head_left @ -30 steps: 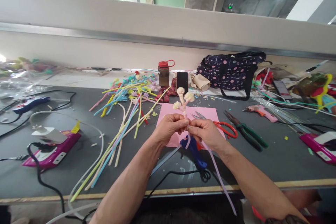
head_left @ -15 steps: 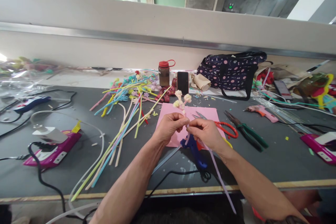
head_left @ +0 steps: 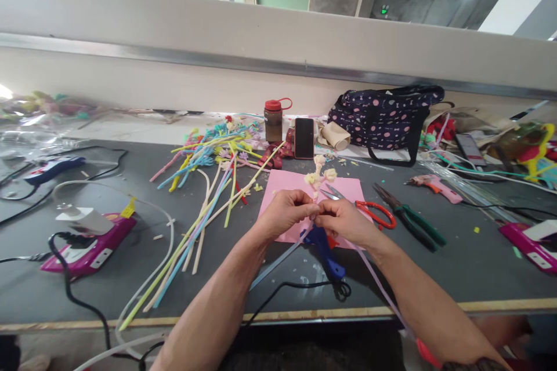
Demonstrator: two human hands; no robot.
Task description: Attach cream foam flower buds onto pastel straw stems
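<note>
Both my hands meet over a pink paper sheet (head_left: 290, 183) on the dark workbench. My left hand (head_left: 285, 212) is closed, pinching the stem of a small pipe-cleaner flower sprig (head_left: 320, 174) with cream and pale pink puffs at its top. My right hand (head_left: 343, 220) is closed on the same stem just beside the left, and a long lilac pipe cleaner (head_left: 379, 285) trails from it down past my right forearm. A blue glue gun (head_left: 327, 249) lies right under the hands.
Red-handled scissors (head_left: 369, 210) and green-handled pliers (head_left: 409, 218) lie right of the sheet. A heap of coloured pipe cleaners (head_left: 209, 179) spreads to the left. Pink glue guns (head_left: 89, 240) with cables sit left and far right. A bottle (head_left: 273, 120), phone (head_left: 304, 138) and dotted bag (head_left: 383, 117) stand behind.
The flower sprig has dropped lower and shifted right, with less stem showing above my fingers. Both hands stay pinched together, and the lilac tail has swung toward my right forearm.
</note>
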